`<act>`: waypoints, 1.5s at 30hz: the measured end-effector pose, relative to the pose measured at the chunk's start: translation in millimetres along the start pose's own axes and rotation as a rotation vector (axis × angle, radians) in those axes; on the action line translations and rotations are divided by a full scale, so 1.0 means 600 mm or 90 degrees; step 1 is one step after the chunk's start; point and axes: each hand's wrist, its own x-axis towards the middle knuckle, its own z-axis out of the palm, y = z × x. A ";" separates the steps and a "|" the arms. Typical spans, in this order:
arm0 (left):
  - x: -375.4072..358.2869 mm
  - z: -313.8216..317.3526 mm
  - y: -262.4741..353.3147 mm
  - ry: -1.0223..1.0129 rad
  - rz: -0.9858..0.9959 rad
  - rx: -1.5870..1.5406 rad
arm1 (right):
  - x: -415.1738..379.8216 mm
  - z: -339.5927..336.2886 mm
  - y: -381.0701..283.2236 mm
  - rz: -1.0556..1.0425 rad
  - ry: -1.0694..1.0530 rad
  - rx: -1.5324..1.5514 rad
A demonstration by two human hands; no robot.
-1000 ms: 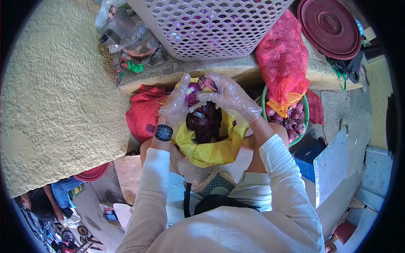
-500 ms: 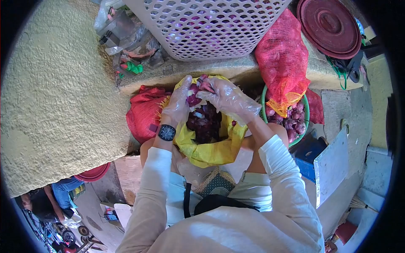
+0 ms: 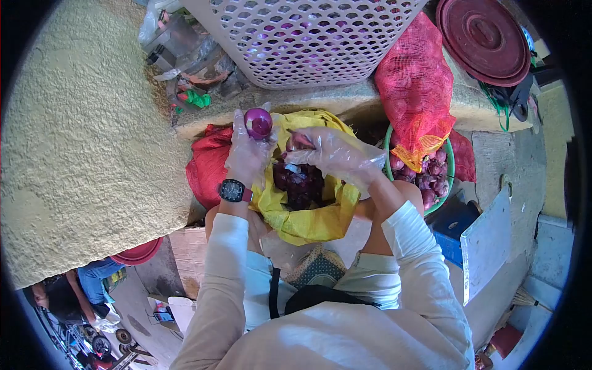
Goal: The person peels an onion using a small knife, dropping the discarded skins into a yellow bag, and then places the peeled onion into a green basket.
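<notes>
A smooth purple onion point(image 3: 258, 124) with a pale patch rests in my left hand point(image 3: 246, 151), which wears a clear plastic glove and is closed around it. Also gloved, my right hand point(image 3: 333, 151) pinches some dark reddish onion peel point(image 3: 300, 142) above the mouth of a yellow sack point(image 3: 306, 227). Dark purple onion skins point(image 3: 300, 185) fill the sack, which stands open between my knees. My right palm faces away, so part of what it grips is hidden.
A white perforated basket point(image 3: 290, 73) with onions stands on the ledge ahead. Right of the sack, a red mesh bag point(image 3: 414, 80) hangs over a green-rimmed basket point(image 3: 452, 163) of onions. A red bag point(image 3: 206, 166) lies left. Another person point(image 3: 77, 296) sits at lower left.
My left hand has moved left, carrying the onion away from my right hand. The right hand has lowered slightly over the sack with the peel.
</notes>
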 end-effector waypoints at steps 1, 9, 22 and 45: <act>0.009 -0.010 0.000 -0.024 -0.003 0.024 | 0.011 0.001 0.016 -0.059 -0.008 0.049; -0.003 0.013 -0.017 0.029 -0.072 -0.018 | 0.041 0.007 0.040 -0.183 0.132 -0.041; -0.016 0.032 -0.032 -0.101 -0.021 0.104 | 0.030 -0.002 0.011 -0.155 0.254 -0.160; -0.008 0.032 -0.016 -0.037 0.003 -0.041 | 0.027 0.004 0.005 -0.062 0.158 -0.267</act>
